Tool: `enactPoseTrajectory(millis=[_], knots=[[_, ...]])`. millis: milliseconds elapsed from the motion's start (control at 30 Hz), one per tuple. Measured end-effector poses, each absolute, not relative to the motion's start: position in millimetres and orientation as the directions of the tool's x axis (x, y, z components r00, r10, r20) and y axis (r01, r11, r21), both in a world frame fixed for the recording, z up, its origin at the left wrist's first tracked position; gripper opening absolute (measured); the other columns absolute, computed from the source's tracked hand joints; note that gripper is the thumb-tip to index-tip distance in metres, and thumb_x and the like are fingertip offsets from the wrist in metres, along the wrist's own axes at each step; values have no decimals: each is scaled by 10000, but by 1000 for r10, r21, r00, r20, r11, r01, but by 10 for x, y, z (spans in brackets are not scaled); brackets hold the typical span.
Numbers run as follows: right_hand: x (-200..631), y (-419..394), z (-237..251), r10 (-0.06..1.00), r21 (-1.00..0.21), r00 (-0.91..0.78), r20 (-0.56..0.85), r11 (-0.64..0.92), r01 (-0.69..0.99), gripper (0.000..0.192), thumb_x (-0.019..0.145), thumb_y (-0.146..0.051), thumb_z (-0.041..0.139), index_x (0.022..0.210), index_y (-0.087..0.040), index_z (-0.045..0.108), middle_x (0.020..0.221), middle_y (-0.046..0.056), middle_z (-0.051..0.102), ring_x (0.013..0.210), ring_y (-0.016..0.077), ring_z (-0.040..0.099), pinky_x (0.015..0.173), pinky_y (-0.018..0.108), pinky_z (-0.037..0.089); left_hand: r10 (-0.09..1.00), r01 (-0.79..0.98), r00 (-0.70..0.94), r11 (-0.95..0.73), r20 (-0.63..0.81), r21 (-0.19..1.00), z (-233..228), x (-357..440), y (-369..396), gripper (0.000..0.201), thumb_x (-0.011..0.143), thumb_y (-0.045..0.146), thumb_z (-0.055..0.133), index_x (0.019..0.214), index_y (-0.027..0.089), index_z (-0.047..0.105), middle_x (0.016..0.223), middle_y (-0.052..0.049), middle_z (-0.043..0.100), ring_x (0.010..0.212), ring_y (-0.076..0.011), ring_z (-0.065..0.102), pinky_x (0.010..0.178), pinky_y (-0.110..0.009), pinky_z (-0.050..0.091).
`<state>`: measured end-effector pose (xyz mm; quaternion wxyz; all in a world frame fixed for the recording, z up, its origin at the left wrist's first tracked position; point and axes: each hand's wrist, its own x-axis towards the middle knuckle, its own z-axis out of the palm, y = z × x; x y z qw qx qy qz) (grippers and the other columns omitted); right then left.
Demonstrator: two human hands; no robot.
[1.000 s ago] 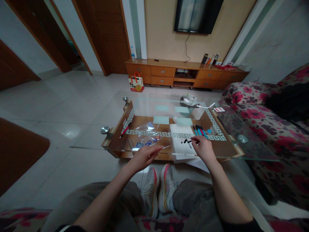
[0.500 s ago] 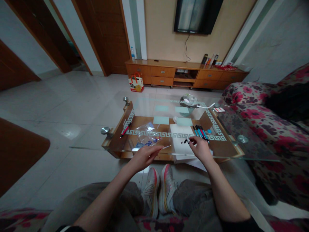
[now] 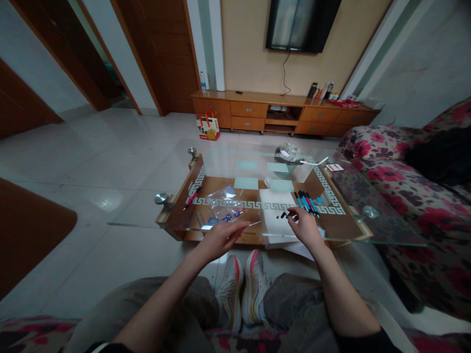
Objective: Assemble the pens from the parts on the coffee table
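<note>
Glass coffee table (image 3: 342,230), near edge: left hand (image 3: 221,238) unmoved, pinching a thin refill (image 3: 253,224); right hand (image 3: 304,228) has drawn back slightly, fingertips closed on black pen part (image 3: 285,214) over white paper (image 3: 275,215).

Bare forearms, dark sleeves pushed up (image 3: 362,338), grey trousers (image 3: 294,304), white trainers (image 3: 243,287) — red-and-orange trim

Glossy pale tiled floor (image 3: 121,147), wall-mounted television (image 3: 300,24) (screen dark), long wooden cabinet (image 3: 283,112), floral sofa (image 3: 405,171), brown doors (image 3: 165,54)
</note>
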<state>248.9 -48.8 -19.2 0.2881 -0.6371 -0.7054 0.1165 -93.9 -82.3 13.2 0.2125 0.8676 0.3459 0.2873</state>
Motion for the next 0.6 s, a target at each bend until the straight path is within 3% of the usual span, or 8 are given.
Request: enactPoseTrajectory(millis=[200, 333, 467, 600], knots=[[2476, -570, 46, 956, -507, -19, 292, 172, 845, 428, 824, -260, 605, 1233, -133, 600, 1031, 121, 680, 707, 193, 601, 755, 356, 502, 725, 478, 595, -667, 347, 572, 114, -948, -814, 353, 1004, 218, 476, 1344, 247, 564, 1106, -61, 731, 971, -169, 685, 846, -284, 503], [2259, -690, 380, 910, -636, 94, 404, 205, 744, 379, 888, -339, 579, 1223, -164, 604, 973, 94, 683, 704, 188, 591, 722, 341, 496, 712, 460, 609, -675, 349, 577, 124, -929, -831, 367, 1006, 216, 475, 1363, 257, 550, 1097, -57, 729, 973, -166, 684, 840, -279, 503], [1941, -813, 506, 966, -807, -75, 247, 248, 537, 271, 933, -405, 564, 1070, -191, 661, 936, 66, 694, 745, 175, 613, 648, 287, 477, 700, 461, 626, -687, 344, 561, 118, -912, -846, 377, 1004, 212, 477, 1370, 263, 551, 1067, -57, 727, 941, -163, 680, 842, -281, 506], [1751, -872, 444, 966, -837, -192, 175, 249, 488, 210, 922, -394, 598, 935, -199, 677, 887, 37, 688, 736, 159, 607, 629, 267, 457, 692, 478, 632, -703, 350, 526, 93, -915, -844, 364, 1002, 218, 479, 1351, 249, 575, 1078, -76, 715, 937, -171, 671, 829, -280, 512]])
